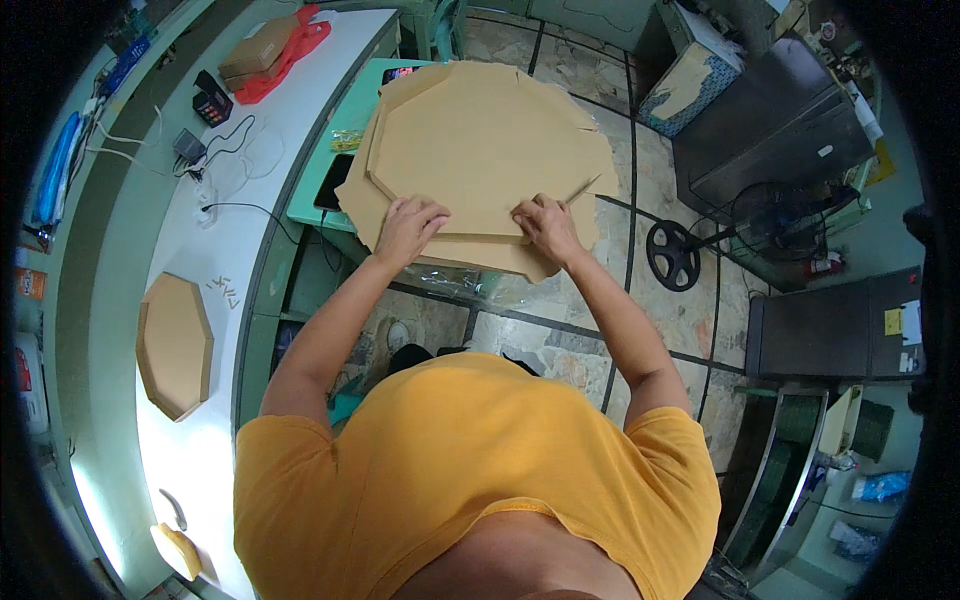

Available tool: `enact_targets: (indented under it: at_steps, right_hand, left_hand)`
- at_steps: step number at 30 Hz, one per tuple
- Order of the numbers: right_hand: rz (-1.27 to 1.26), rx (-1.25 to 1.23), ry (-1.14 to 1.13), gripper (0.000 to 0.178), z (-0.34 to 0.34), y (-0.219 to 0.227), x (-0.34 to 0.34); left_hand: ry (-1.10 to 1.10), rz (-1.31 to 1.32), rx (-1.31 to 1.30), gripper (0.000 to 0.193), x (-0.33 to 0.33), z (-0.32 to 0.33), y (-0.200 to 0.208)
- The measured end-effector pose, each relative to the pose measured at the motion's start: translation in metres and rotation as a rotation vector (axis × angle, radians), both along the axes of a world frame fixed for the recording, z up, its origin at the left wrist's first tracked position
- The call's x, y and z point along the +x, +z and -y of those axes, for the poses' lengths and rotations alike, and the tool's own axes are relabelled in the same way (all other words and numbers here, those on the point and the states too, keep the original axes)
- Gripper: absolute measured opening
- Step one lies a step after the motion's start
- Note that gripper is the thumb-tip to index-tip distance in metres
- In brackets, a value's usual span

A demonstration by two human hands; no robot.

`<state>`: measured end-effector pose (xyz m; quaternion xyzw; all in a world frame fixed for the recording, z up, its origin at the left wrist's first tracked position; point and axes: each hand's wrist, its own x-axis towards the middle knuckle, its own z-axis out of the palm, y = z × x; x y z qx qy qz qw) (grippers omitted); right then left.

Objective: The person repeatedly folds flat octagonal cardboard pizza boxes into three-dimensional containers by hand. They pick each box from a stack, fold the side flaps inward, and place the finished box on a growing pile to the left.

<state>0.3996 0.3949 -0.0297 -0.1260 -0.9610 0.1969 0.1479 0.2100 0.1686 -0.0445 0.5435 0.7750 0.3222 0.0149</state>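
Observation:
In front of me a large flat piece of brown cardboard point(470, 140), roughly octagonal with notched edges, lies on a green table. Along its near edge a narrow flap is bent up. My left hand point(410, 228) is closed on that edge at the left, its fingers curled over the flap. At the right part of the same edge my right hand point(548, 228) is also closed, thumb and fingers pinching the cardboard. A thin slanted strip beside the right hand looks like another bent flap. Under the near edge, clear plastic point(450, 280) shows.
The green table point(312, 205) holds a dark phone point(333, 182). To my left, a white counter point(185, 455) carries a shallow octagonal cardboard tray point(175, 350), a black adapter point(187, 147), cables and a cardboard box point(258, 48). A standing fan point(780, 220) and dark cabinets are at right.

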Motion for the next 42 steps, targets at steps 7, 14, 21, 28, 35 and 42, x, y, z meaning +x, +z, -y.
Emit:
enact_targets:
  at_steps: [7, 14, 21, 28, 35, 42]
  right_hand:
    - [-0.022, 0.326, 0.355, 0.037, 0.0, 0.0, 0.014]
    - [-0.002, 0.142, 0.21, 0.023, 0.02, -0.005, -0.002]
    - [-0.206, 0.477, 0.264, 0.029, 0.003, 0.034, -0.03]
    - [-0.364, 0.52, 0.169, 0.034, 0.064, 0.072, -0.058]
    - [-0.705, 0.383, -0.505, 0.092, -0.01, 0.165, 0.03]
    - [-0.677, -0.839, -0.138, 0.056, -0.049, 0.166, 0.065]
  left_hand:
    - [-0.119, -0.319, -0.121, 0.032, 0.011, 0.002, 0.011]
    - [-0.194, -0.337, 0.004, 0.02, -0.005, 0.001, 0.01]
    - [0.242, -0.342, 0.429, 0.026, 0.011, -0.003, 0.046]
    - [0.295, 1.703, 0.717, 0.031, 0.027, -0.054, 0.027]
    - [0.363, 1.306, 0.687, 0.037, -0.046, -0.002, 0.028]
    - [0.3, 1.225, 0.511, 0.037, -0.062, 0.013, 0.049]
